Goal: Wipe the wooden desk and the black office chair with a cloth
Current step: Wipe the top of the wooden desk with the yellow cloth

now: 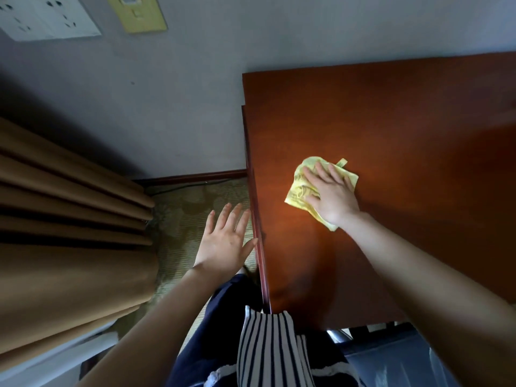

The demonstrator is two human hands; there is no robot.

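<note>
The reddish-brown wooden desk (405,121) fills the right half of the view. A crumpled yellow cloth (300,188) lies on its left part. My right hand (332,194) presses flat on the cloth with straight fingers. My left hand (226,241) hovers with spread fingers beside the desk's left edge, above the floor, holding nothing. A piece of the black office chair (391,358) shows at the bottom right, tucked under the desk's near edge.
Tan curtains (69,219) hang at the left over a patterned carpet (190,208). A grey wall (167,93) with a socket plate (47,15) and a yellow plate (136,12) stands behind the desk. A cable runs along the skirting board.
</note>
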